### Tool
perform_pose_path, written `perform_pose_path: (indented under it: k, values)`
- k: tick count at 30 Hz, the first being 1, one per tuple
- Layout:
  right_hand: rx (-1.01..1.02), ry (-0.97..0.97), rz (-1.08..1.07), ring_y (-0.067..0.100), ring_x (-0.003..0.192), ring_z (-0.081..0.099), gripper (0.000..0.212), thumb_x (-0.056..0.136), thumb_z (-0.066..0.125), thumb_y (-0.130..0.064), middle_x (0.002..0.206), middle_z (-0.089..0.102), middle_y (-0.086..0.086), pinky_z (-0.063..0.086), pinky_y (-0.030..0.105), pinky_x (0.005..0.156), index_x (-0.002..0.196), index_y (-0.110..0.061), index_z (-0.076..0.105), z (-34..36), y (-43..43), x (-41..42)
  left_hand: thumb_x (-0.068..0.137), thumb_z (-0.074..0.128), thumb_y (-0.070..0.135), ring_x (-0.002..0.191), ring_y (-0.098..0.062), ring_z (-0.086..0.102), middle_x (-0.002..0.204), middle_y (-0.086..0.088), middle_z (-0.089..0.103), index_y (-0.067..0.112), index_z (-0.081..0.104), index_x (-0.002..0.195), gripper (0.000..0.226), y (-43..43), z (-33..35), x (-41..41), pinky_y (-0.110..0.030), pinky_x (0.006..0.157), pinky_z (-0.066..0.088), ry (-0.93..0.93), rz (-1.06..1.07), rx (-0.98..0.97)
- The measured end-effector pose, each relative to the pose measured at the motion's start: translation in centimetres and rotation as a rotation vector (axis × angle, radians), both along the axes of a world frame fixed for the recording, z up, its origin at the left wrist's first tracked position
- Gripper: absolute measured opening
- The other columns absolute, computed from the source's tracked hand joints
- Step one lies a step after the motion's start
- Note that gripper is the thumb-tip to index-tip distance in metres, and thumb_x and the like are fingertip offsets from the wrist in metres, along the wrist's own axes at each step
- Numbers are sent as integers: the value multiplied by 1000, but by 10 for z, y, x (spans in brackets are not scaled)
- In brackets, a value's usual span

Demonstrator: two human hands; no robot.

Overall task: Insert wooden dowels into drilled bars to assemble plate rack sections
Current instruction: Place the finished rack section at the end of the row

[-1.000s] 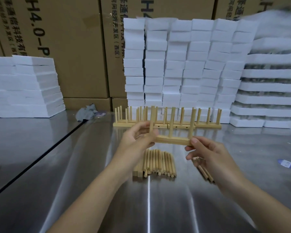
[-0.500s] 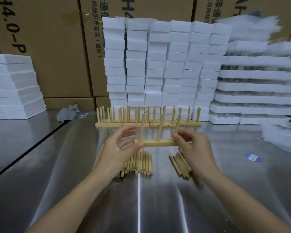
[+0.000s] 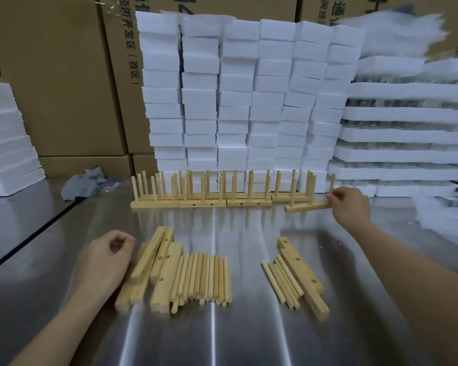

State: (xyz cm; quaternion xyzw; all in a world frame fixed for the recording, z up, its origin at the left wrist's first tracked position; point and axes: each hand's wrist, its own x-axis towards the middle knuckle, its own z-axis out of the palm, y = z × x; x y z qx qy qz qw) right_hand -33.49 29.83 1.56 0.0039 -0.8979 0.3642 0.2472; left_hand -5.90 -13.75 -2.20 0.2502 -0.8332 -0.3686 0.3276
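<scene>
A brushed steel desk [image 3: 236, 334] fills the lower view, its sheen broken by pale vertical glare streaks and a dark seam [image 3: 24, 249] that runs diagonally across its left side. Along the far edge stands a row of finished sections [image 3: 201, 200], bars end to end with dowels upright. At the right end of that row the right hand [image 3: 351, 202] has its grip pinched on the end of one rack section [image 3: 308, 206], whose bar lies on the desk slightly askew to the row, with a dowel rising just beside the fingers. The left hand [image 3: 109, 257] rests near the front left, fingers loosely curled, grip empty, just beside a heap of drilled bars [image 3: 154, 268]. Against those bars lies a bundle of loose dowels [image 3: 204, 278], roughly parallel. Well apart to the right sits a smaller pile, a few spare dowels [image 3: 282, 281] beside two spare bars [image 3: 302, 276]. Behind the row rises a wall of stacked white foam blocks [image 3: 243, 96], with long foam trays [image 3: 407, 128] layered to its right and foam slabs [image 3: 6, 143] at the far left. Brown cardboard cartons [image 3: 56, 75] with printed lettering close off the room behind, and a crumpled grey cloth [image 3: 86, 182] lies at their foot on the desk.
</scene>
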Motion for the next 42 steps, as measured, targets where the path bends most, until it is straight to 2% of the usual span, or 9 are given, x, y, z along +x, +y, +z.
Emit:
perform_pose_path:
  k: [3,7,11,13,18,27,32,35,42]
  values:
    - [-18,-21,-25,41,105,63,21,102,63,-19,101,75,18,47,39,90,108,-5,78,-9,-2,-25,100,70,21,85,-5,64,86,15,74,33,77,83,22,0,-4,-2,-32,67,45,-17,-36,-45]
    - [-38,-59,-32,33,95,59,20,102,64,-18,96,73,15,42,32,83,107,-5,79,-24,-10,-50,99,71,21,86,-11,67,85,12,76,33,78,80,24,-5,-8,-5,-38,71,49,-17,-31,-19]
    - [-46,-86,-22,39,109,62,23,103,64,-19,108,75,18,45,36,90,111,-4,78,-35,-18,-68,98,73,25,86,-12,68,81,15,77,39,78,76,26,-10,-12,-9,-40,73,51,-32,-25,17]
    - [-53,-84,-30,38,107,63,23,103,63,-21,107,75,17,46,36,89,110,-5,78,-37,-19,-74,97,73,27,86,-12,69,78,19,76,42,78,74,28,-12,-13,-10,-41,74,51,-34,-27,55]
    - [-59,-73,-30,38,108,64,22,102,65,-22,108,75,16,48,38,91,112,-6,78,-38,-23,-83,97,73,28,88,-14,70,78,27,74,54,75,84,29,-12,-13,-10,-46,81,56,-31,-41,69]
    - [-50,-58,0,35,103,63,21,102,65,-21,103,75,14,45,35,86,110,-8,79,-40,-28,-89,97,72,28,86,-14,72,80,25,75,54,76,88,28,-15,-17,-11,-43,75,55,-9,-38,51]
    - [-56,-58,4,37,105,64,21,102,64,-19,103,76,16,44,34,86,110,-7,79,-40,-29,-88,97,72,26,86,-16,74,80,18,77,49,79,88,25,-21,-22,-12,-50,83,59,-1,-43,59]
    - [-51,-57,4,37,105,64,21,101,65,-20,104,76,15,42,31,84,111,-7,79,-41,-30,-89,97,72,27,85,-16,74,79,19,77,50,78,87,26,-24,-26,-13,-49,81,58,4,-42,57]
    - [-52,-68,16,36,109,64,25,100,67,-21,112,74,15,49,41,95,117,-5,76,-39,-30,-88,97,72,27,87,-15,74,80,19,77,51,78,88,27,-26,-27,-15,-48,83,58,-14,-18,80]
